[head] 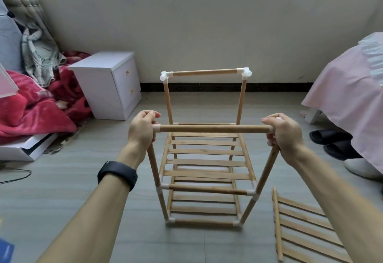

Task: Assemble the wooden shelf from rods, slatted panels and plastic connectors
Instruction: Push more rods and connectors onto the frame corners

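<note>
Floor (pixel 51 190): grey tiles, low and flat, so the frame can stand square on them.
Spare slatted panel (pixel 306 227): lies flat at the near right, apart from the frame, probably waiting to become the top tier.
Shelf (pixel 207 189): stands upright mid-floor, with two slatted tiers already seated between its rods.
Front top rod (pixel 213 128): lies level across the two near uprights, with a white connector (pixel 155 128) at its left end.
Left hand (pixel 142 130): fingers curled round that left corner.
Right hand (pixel 284 134): fingers wrapped round the rod's right end, hiding the joint. Holding both ends likely lets the person press both corners down evenly.
Back top rod (pixel 204 72): already joined to its uprights by white corner pieces.
Beyond: white nightstand (pixel 107 82) on the left, pink bed (pixel 342 88) on the right.
</note>
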The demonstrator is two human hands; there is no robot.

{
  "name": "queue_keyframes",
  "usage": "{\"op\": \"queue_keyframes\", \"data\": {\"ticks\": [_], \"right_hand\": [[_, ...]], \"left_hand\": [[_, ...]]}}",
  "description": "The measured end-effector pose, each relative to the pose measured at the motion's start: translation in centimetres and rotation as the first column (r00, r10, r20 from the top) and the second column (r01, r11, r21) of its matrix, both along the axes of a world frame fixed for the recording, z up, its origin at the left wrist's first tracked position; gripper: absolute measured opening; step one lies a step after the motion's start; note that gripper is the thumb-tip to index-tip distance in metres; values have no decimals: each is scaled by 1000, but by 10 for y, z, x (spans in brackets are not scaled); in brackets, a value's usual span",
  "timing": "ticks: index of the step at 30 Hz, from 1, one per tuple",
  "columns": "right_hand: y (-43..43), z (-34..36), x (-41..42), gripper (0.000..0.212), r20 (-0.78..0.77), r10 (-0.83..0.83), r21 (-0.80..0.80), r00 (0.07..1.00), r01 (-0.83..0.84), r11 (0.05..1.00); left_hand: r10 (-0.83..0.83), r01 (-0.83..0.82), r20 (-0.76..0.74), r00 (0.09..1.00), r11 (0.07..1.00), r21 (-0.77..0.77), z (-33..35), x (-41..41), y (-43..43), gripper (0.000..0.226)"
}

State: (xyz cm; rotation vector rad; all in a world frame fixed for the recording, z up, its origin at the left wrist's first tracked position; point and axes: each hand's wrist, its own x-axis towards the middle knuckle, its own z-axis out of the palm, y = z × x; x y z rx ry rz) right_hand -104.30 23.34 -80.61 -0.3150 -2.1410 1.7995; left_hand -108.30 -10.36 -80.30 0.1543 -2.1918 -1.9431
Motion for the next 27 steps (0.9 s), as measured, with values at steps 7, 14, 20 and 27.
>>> {"op": "queue_keyframes", "data": {"ticks": [7,14,20,27], "right_hand": [[-8,-2,9,24,-56,-41,-83,998,36,996],[-8,-13,12,13,-132,-24,-86,991,13,996],[-7,-21,1,20,-210,-36,-131,977,8,991],[-19,-14,-4,32,-206,-104,-126,973,78,989]], "left_hand": [[-10,10,-26,1000,1000,-2,-2,9,-2,32],[-13,13,-52,999,1000,4,-7,4,-4,31],[23,-25,-81,996,999,-21,-13,-10,-4,31],[5,-7,-16,1000,996,-85,3,-12,-4,31]]}}
